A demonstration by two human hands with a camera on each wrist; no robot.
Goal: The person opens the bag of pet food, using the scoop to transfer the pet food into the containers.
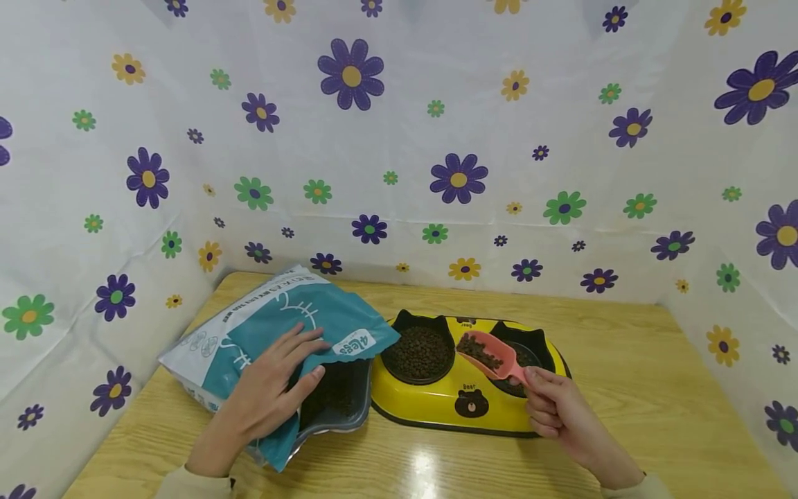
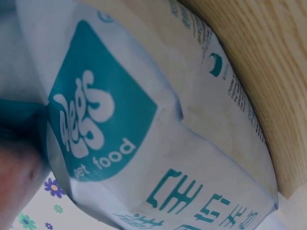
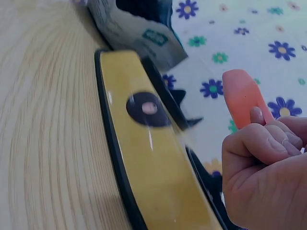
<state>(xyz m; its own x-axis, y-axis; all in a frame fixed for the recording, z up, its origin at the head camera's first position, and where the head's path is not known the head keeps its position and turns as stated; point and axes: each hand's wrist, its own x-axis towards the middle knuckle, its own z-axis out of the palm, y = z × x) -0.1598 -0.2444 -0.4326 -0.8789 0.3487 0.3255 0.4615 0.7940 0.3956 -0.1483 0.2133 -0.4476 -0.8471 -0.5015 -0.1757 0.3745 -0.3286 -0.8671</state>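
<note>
My right hand (image 1: 564,416) grips the handle of a pink scoop (image 1: 508,357), which carries brown kibble (image 1: 480,348). The scoop hangs over the yellow double pet bowl (image 1: 424,398), between its two black cat-eared dishes and partly in front of the right one. Kibble (image 1: 418,352) heaps up in the left dish; some also shows in the right dish (image 1: 548,353), partly hidden by scoop and hand. A teal and white pet food bag (image 1: 268,319) lies with its mouth toward the bowl. On its upper side rests my left hand (image 1: 264,391), fingers extended, thumb beside the dark opening.
All this stands on a light wood table (image 1: 648,388). A white cloth (image 1: 399,132) with printed flowers hangs behind and along both sides. The bag's mouth reaches close to the bowl's left end.
</note>
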